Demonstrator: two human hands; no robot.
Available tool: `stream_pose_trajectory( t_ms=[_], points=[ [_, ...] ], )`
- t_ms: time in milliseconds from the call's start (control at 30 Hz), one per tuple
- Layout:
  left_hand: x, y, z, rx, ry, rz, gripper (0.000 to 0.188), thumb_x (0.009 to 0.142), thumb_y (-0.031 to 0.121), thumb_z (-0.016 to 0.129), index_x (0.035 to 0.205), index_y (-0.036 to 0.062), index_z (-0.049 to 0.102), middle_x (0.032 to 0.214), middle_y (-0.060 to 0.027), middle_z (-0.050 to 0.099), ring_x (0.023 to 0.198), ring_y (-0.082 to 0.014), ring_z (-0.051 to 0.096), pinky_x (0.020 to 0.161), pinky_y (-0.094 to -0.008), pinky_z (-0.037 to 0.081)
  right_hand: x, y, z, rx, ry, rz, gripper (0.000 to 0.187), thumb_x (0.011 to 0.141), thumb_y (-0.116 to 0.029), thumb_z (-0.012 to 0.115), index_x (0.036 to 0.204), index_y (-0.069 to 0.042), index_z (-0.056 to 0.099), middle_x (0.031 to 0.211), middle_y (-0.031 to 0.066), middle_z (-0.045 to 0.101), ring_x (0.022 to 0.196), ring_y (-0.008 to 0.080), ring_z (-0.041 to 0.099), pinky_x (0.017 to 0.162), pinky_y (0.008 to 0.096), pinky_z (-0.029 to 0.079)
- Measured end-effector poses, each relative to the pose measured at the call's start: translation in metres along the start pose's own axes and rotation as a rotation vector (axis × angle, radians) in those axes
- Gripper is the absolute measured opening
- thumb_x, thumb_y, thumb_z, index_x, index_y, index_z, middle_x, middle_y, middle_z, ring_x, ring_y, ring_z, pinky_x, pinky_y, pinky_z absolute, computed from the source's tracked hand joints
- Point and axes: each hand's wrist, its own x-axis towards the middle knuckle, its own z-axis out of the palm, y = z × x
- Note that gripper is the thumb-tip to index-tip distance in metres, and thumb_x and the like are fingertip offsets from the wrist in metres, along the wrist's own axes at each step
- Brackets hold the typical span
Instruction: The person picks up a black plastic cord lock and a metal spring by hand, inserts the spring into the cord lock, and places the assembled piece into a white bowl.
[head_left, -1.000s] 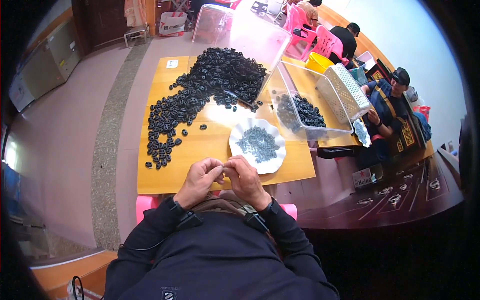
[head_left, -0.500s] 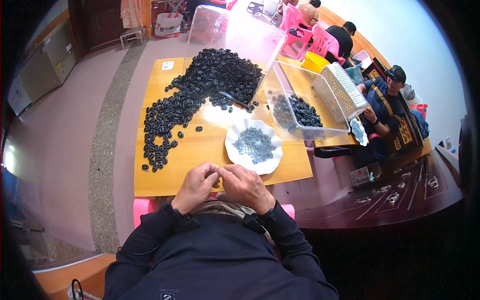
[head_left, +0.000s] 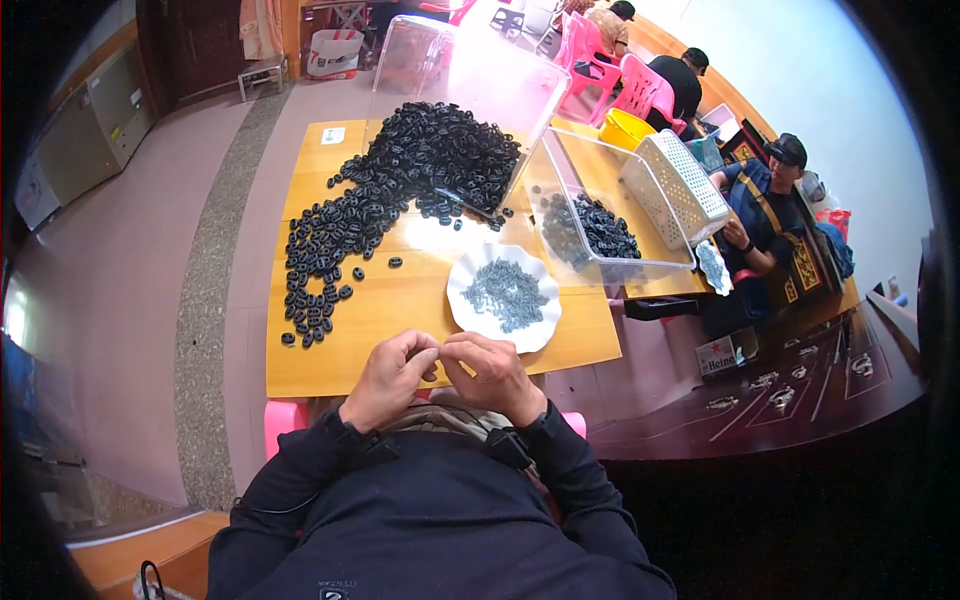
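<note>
My left hand (head_left: 385, 378) and my right hand (head_left: 497, 378) meet fingertip to fingertip over the table's front edge. Both are closed in a pinch; whatever lies between the fingers is too small and covered to name. Just beyond my right hand stands a white scalloped plate (head_left: 459, 297) heaped with tiny grey pieces (head_left: 505, 292), perhaps small springs. Farther off spreads a large pile of black oval pieces with two holes (head_left: 440, 150). It trails toward the left side of the table, where several loose ones (head_left: 306, 327) lie.
A clear plastic bin (head_left: 548, 85) lies tipped by the pile. Right of it, another clear bin (head_left: 640, 263) holds black pieces (head_left: 605, 230). Beyond are a white perforated basket (head_left: 685, 180) and a yellow bowl (head_left: 627, 128). A co-worker (head_left: 775, 205) sits at the right. Pink chairs (head_left: 640, 92) stand behind.
My fingertips stay together with a slight shift in the right hand's fingers. The whole view has shifted a little; the pile and plate look the same.
</note>
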Motion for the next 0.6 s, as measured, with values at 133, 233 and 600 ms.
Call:
stream_pose_trajectory(
  t_ms=[133, 233, 600],
  points=[
    [0.000, 0.000, -0.002, -0.001, -0.009, -0.011, 0.012, 0.096, 0.007, 0.055, 0.096, -0.0038, 0.059, 0.081, -0.0035, 0.061, 0.073, -0.0099, 0.060, 0.067, -0.0232, 0.050, 0.005, 0.002, -0.007, 0.094, -0.063, 0.022, 0.012, 0.080, 0.001, 0.066, 0.092, -0.002, 0.063, 0.077, 0.0107, 0.063, 0.065, 0.0276, 0.064, 0.056, 0.0347, 0.051],
    [0.000, 0.002, -0.002, -0.034, -0.037, -0.014, 0.012, 0.096, 0.008, 0.054, 0.096, -0.0040, 0.058, 0.082, -0.0035, 0.061, 0.074, -0.0100, 0.060, 0.067, -0.0234, 0.051, 0.007, -0.002, -0.009, 0.108, -0.077, 0.022, 0.012, 0.081, 0.000, 0.066, 0.092, -0.001, 0.061, 0.079, 0.0113, 0.062, 0.067, 0.0286, 0.064, 0.057, 0.0353, 0.051],
    [-0.002, -0.003, -0.004, -0.120, -0.092, -0.042, 0.015, 0.097, 0.012, 0.056, 0.098, -0.0020, 0.059, 0.087, -0.0019, 0.061, 0.076, -0.0084, 0.059, 0.068, -0.0225, 0.051, 0.001, -0.007, -0.010, 0.007, -0.177, 0.035, 0.014, 0.082, -0.001, 0.066, 0.092, -0.001, 0.057, 0.088, 0.0145, 0.061, 0.073, 0.0306, 0.064, 0.061, 0.0364, 0.051]
  ],
)
